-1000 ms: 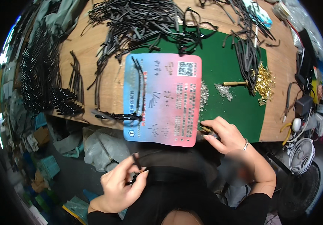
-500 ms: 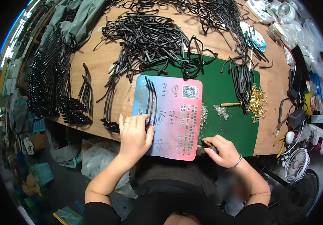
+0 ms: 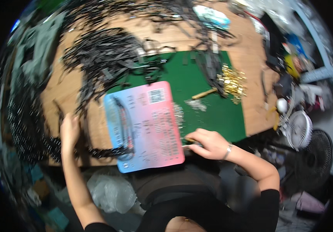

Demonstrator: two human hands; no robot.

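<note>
My left hand (image 3: 70, 129) is stretched out over the wood left of the printed mat, beside several black eyeglass temples (image 3: 59, 109). Motion blur smears its fingers, so whether they hold anything cannot be made out. My right hand (image 3: 211, 145) is closed on a small dark-and-yellow screwdriver (image 3: 191, 140) at the mat's lower right edge. The blue-and-pink mat (image 3: 143, 131) carries slim black temples (image 3: 128, 127) along its left side. Silvery small parts (image 3: 178, 115) lie against its right edge, with another little heap (image 3: 196, 104) on the green sheet (image 3: 222, 120).
A large pile of black temples (image 3: 104, 54) fills the table's far left, with dark frames (image 3: 149, 65) beside it. Gold-coloured small parts (image 3: 234, 83) and a brass-coloured rod (image 3: 204, 94) lie to the right. A white fan (image 3: 298, 129) stands beyond the table's right edge.
My left hand has left the temples on the mat and moved left to those on the wood. My right hand keeps its screwdriver. The view has shifted and blurred.
</note>
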